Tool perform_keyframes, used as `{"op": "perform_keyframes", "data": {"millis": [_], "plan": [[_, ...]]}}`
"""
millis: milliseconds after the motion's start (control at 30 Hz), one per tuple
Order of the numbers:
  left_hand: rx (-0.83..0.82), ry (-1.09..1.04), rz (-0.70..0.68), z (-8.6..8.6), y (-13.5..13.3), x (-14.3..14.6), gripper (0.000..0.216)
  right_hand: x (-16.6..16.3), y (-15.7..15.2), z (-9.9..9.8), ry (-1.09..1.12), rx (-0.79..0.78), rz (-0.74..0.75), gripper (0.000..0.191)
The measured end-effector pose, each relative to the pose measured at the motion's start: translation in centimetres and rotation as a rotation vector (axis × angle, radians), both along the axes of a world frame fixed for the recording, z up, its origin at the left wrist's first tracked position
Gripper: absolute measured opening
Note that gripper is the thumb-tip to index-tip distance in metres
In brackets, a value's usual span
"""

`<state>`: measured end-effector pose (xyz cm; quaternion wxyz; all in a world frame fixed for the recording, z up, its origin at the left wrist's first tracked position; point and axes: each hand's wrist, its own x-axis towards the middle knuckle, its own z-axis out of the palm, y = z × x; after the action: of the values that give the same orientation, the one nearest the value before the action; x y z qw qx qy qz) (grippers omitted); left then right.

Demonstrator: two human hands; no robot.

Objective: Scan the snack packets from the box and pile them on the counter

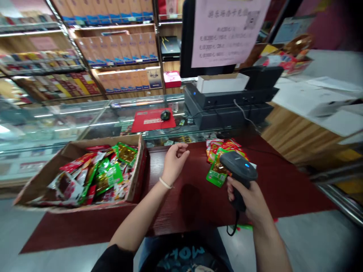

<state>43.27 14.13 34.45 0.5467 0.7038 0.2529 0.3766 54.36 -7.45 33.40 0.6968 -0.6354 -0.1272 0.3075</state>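
My right hand (251, 200) is closed round the grip of a dark barcode scanner (239, 170), whose head points at a small pile of red and green snack packets (222, 155) on the dark red counter (283, 189). My left hand (174, 160) hovers over the counter's middle, palm up, fingers loosely curled, holding nothing. It lies between the pile and a cardboard box (36, 181) full of similar packets (99, 173) at the left.
Behind the counter runs a glass display case (85, 121) with a red mouse mat and mouse (165, 115). A black till unit (227, 105) with a monitor and a pink notice (227, 30) stands beyond. Shelves of boxed goods (119, 49) fill the back wall.
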Motion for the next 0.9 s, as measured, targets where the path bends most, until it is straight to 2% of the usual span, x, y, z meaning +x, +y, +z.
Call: {"op": "perform_keyframes", "data": {"millis": [100,200,333,467,567,667,800,900], "plan": [[0.093,0.012,0.077,2.6,3.0,-5.8,0.025,-1.1,3.3,0.3,-0.06,0.019,0.093,0.035],[0.2,0.088,0.188,3.5,8.0,-11.4,0.029,-2.5,6.6,0.6,-0.078,0.041,0.171,0.034],[0.26,0.338,0.41,2.7,16.4,-17.4,0.036,-4.3,10.0,0.6,-0.06,0.051,0.266,0.035],[0.294,0.841,0.386,0.7,22.4,-20.4,0.042,-5.5,11.8,-0.2,-0.017,0.05,0.315,0.04],[0.319,1.099,0.412,-1.2,24.2,-21.0,0.05,-5.9,12.4,-0.5,-0.008,0.049,0.326,0.04],[0.309,1.235,0.375,-3.0,24.5,-20.9,0.054,-6.0,12.5,-0.6,-0.006,0.059,0.323,0.038],[0.365,1.234,0.317,-4.4,24.2,-20.4,0.053,-6.0,12.5,-0.8,-0.009,0.049,0.321,0.038],[0.362,1.151,0.339,-4.1,23.8,-20.4,0.045,-6.0,12.3,-1.0,0.009,0.035,0.319,0.038]]}}
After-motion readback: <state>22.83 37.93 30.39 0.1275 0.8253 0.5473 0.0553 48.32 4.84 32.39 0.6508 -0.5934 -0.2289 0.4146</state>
